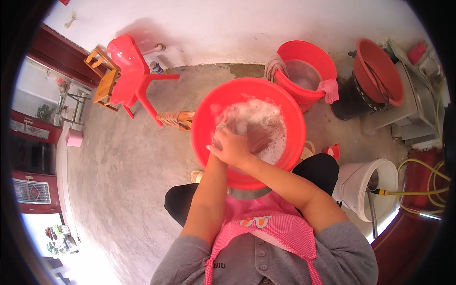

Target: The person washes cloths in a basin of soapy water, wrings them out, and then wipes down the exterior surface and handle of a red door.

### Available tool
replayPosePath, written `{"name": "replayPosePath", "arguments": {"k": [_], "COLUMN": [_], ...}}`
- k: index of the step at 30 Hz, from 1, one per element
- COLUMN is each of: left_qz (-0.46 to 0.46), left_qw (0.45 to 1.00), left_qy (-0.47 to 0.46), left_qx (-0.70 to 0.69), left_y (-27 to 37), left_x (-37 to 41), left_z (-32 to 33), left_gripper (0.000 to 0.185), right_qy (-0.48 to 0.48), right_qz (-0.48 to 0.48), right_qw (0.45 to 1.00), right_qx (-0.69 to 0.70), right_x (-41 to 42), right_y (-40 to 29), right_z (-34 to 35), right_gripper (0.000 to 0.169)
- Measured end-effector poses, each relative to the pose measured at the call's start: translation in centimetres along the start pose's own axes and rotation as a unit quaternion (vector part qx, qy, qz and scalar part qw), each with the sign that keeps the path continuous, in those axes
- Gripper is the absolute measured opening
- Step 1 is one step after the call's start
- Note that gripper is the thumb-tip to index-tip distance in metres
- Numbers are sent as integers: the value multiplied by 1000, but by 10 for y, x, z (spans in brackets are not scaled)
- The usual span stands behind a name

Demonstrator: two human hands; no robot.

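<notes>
A red plastic basin (248,84) holds sudsy water (260,110) and stands before my knees. Wet pinkish cloth (259,138) lies in the water. Both hands are together over the basin's left part. My right hand (231,145) reaches across my left wrist, its fingers curled at a soapy, bunched cloth; whether they grip it is unclear. My left hand (220,137) is mostly hidden beneath the right one, close to the same cloth, so its fingers cannot be made out.
Behind the basin to the right stands a red bucket (306,46) with cloths over its rim. A white bucket (370,192) with a yellow hose (409,192) is at the right. Chairs, one red plastic (126,71) and one wooden (105,85), stand at the left.
</notes>
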State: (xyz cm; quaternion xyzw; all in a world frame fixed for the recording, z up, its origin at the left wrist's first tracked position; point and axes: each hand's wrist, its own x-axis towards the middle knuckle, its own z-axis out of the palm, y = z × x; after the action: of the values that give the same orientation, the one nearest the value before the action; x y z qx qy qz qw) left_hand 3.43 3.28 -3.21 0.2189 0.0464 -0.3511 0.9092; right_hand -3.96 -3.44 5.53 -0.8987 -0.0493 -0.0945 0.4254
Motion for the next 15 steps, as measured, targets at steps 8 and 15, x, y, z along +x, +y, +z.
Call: {"name": "replayPosePath", "arguments": {"k": [8, 15], "left_qz": [-94, 20], "left_qw": [979, 800], "left_qy": [181, 316], "left_qx": [-1, 509], "left_y": [-3, 28], "left_x": [-5, 16], "left_z": [31, -37], "left_gripper": [28, 47], "right_qy": [12, -14], "right_qz": [94, 257], "right_qw": [980, 951], "right_qx": [-175, -172], "right_x": [36, 33], "right_y": [109, 158], "right_z": [-19, -35], "right_gripper": [26, 50]}}
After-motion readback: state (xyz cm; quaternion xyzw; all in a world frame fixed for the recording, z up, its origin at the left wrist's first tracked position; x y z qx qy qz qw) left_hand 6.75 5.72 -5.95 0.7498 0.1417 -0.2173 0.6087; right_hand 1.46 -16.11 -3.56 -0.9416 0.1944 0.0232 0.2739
